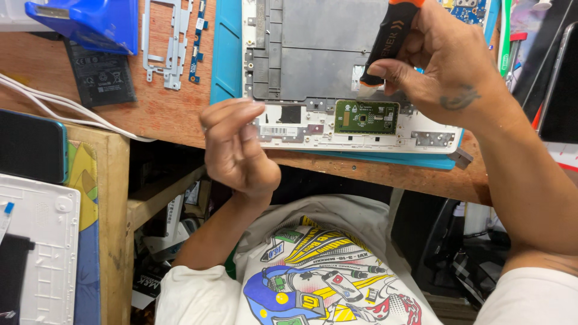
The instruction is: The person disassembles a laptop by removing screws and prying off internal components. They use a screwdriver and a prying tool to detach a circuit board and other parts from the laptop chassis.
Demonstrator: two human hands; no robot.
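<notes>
Right hand (442,66) grips a black-and-orange screwdriver (388,39) over the opened laptop chassis (337,72); left hand (238,147), loosely curled and empty, hovers beside it; unscrewing seems underway; next needs tip seated squarely.

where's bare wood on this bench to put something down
Bare wood shows between the black battery, the metal bracket and the blue mat. A thin strip runs along the front edge below the opened laptop shell. The right side under the right hand with the screwdriver is crowded.
</notes>
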